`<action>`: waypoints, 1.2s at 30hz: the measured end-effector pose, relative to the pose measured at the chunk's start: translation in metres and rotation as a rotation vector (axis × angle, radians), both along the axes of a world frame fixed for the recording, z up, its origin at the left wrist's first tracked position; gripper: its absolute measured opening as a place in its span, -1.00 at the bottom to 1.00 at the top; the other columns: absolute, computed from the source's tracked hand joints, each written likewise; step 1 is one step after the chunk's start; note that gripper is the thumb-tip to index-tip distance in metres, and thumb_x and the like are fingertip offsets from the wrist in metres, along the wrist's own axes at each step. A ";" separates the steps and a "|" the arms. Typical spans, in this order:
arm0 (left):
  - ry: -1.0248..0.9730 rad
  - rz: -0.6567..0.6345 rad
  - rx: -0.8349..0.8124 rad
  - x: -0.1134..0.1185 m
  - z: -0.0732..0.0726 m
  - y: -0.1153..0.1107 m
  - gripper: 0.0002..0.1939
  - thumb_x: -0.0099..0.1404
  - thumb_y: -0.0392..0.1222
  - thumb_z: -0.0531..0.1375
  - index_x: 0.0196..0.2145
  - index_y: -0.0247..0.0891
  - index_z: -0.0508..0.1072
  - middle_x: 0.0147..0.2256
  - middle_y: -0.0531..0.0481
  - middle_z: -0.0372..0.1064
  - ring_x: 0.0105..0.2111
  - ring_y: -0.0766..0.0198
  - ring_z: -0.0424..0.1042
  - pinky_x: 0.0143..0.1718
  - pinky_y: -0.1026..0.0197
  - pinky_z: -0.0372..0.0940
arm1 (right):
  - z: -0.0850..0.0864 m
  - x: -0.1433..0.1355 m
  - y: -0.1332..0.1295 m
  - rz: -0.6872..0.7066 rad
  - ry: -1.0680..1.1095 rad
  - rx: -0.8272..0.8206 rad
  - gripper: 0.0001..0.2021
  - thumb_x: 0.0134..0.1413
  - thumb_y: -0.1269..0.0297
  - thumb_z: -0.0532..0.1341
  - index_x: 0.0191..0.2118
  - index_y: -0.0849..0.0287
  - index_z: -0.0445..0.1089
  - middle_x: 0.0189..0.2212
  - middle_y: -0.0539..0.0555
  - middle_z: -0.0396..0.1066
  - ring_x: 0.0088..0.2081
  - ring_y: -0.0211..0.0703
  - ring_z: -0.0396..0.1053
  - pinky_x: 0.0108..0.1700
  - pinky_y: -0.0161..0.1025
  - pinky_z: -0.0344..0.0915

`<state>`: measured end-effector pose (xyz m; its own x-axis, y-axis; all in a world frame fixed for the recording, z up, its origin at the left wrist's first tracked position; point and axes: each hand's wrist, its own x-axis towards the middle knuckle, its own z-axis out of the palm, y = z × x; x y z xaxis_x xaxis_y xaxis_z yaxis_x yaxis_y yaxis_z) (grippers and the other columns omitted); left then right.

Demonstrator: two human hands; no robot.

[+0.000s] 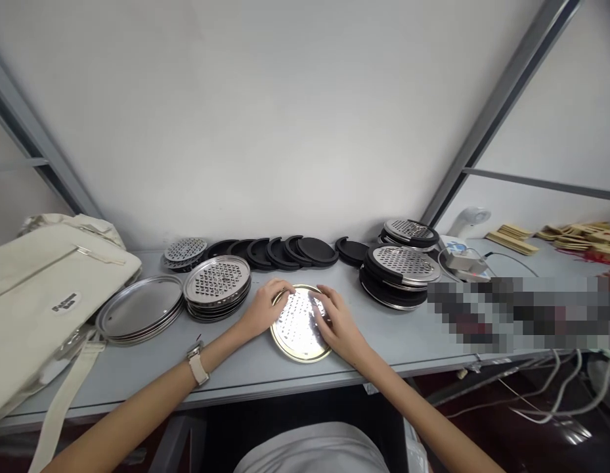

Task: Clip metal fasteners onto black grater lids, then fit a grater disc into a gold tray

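Observation:
A round, shiny metal disc with a perforated face and a raised rim (301, 332) lies on the grey table in front of me. My left hand (269, 305) is at its upper left edge, fingers curved over the rim. On the other side, my right hand (340, 323) reaches over the upper right edge, its fingers bent onto the disc. Left of my left hand stands a stack of perforated metal discs (217, 281). Several black round pieces (316, 251) lie in an overlapping row behind the disc.
Plain metal plates (141, 307) are stacked at the left beside a cream bag (53, 295). At the right stand piles of black and metal discs (407, 264), a white power adapter (459, 256) with cables and yellowish flat pieces (511, 239). The table's front edge (245, 391) is near me.

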<state>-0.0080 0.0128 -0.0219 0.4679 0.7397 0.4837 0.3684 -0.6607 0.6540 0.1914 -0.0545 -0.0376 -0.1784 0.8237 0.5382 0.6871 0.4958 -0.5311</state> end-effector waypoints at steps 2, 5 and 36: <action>0.003 0.004 0.020 0.000 0.002 -0.002 -0.79 0.30 -0.38 0.02 -0.27 -0.24 0.44 -0.25 0.00 0.37 -0.19 0.25 0.36 -0.12 0.18 0.26 | -0.002 -0.001 0.000 0.018 -0.003 -0.007 -0.67 0.27 0.32 0.01 0.12 0.08 0.21 0.11 0.22 0.16 0.15 0.03 0.17 0.14 0.05 0.24; -0.005 -0.007 0.050 0.001 0.004 -0.004 -0.76 0.31 -0.40 -0.01 -0.23 -0.24 0.44 -0.23 -0.02 0.37 -0.18 0.25 0.36 -0.10 0.17 0.26 | -0.002 -0.001 0.001 0.041 0.017 0.015 -0.62 0.27 0.34 0.00 0.18 0.07 0.16 0.12 0.22 0.15 0.16 0.01 0.17 0.17 0.04 0.22; -0.016 -0.125 0.048 -0.002 0.002 -0.008 -0.56 0.27 -0.52 -0.09 -0.12 -0.20 0.45 -0.14 -0.07 0.25 -0.16 0.27 0.31 -0.11 0.20 0.27 | -0.001 0.001 0.002 0.028 0.132 0.074 -0.71 0.16 0.42 0.08 0.00 0.13 0.28 0.02 0.22 0.20 0.06 0.03 0.25 0.07 0.05 0.27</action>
<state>-0.0097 0.0052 -0.0197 0.5474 0.6518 0.5249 0.2709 -0.7315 0.6258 0.1926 -0.0527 -0.0382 -0.1245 0.7767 0.6174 0.5992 0.5548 -0.5771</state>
